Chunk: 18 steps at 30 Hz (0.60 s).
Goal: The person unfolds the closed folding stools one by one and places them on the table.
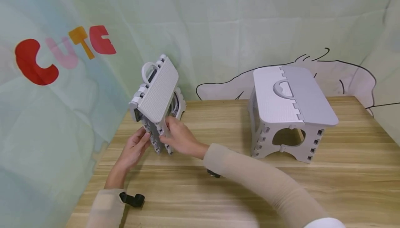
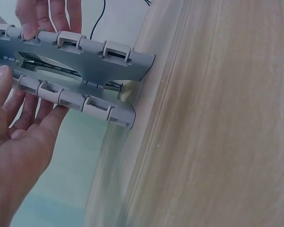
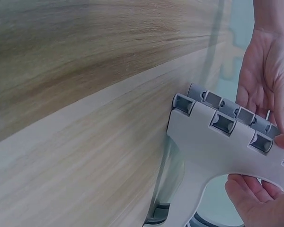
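A white and grey folding step stool (image 1: 160, 91) stands partly folded at the table's left, its top creased along the middle and its handle loop sticking up. My left hand (image 1: 134, 150) holds the near-left leg panel; in the left wrist view the thumb of that hand (image 2: 19, 151) lies on the hinged edge with fingers behind. On the other leg panel, my right hand (image 1: 181, 137) grips the edge. The right wrist view has the right hand (image 3: 260, 203) with fingers behind the white panel (image 3: 189, 142) and thumb on its edge.
A second folding step stool (image 1: 275, 103) stands fully unfolded at the right of the wooden table (image 1: 193, 196). Behind the table hangs a pale printed curtain (image 1: 212, 40), with more curtain along the left side. A black wrist device (image 1: 132, 199) is on the left sleeve.
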{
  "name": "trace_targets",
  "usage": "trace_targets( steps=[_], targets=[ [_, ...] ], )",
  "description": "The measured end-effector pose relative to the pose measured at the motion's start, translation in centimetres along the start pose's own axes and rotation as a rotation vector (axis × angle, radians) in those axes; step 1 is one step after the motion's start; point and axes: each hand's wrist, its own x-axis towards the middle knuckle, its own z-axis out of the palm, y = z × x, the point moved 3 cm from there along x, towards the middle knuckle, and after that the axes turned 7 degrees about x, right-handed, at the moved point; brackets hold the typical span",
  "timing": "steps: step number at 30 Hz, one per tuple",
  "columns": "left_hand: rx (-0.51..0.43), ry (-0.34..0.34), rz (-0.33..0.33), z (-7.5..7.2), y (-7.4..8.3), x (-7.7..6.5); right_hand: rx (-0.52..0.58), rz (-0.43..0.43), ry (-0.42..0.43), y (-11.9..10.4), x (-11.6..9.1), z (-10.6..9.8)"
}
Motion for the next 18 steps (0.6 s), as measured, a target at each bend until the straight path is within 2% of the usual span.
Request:
trace_targets(
  steps=[13, 18],
  targets=[
    [-0.024, 0.018, 0.023, 0.1, 0.1, 0.1, -0.006, 0.021, -0.015, 0.4, -0.4, -0.9],
    [-0.013, 0.025, 0.011, 0.0, 0.0, -0.1, 0.009, 0.018, -0.021, 0.5, -0.6, -1.1]
  ],
)
